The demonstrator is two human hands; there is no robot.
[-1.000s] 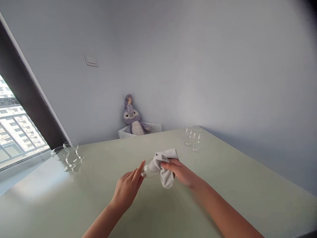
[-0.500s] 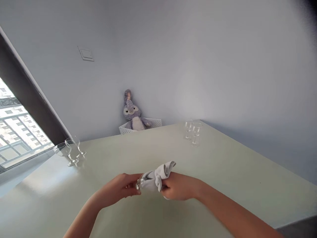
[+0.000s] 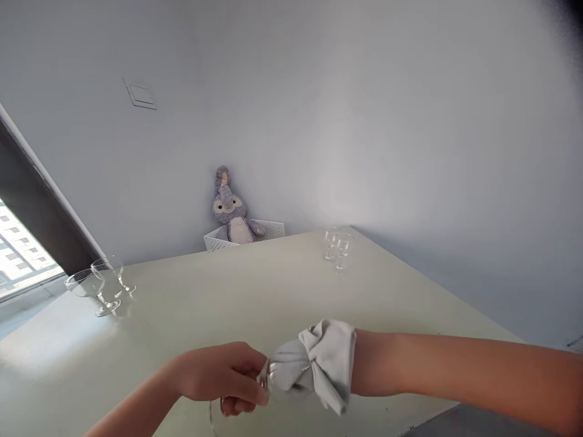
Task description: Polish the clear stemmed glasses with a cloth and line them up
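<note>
Glass point(image 3: 268, 377) lies sideways, long axis left-right: left hand point(image 3: 218, 377) clenched on its stem end, right hand hidden inside cloth point(image 3: 325, 364) stuffing the bowl; right grip unreadable.

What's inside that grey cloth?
The cloth is stuffed into a glass held by the left hand. The right hand is covered by it; only the forearm shows.

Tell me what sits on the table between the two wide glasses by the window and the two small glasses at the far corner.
The head view shows bare table between the wide glasses and small glasses.
</note>
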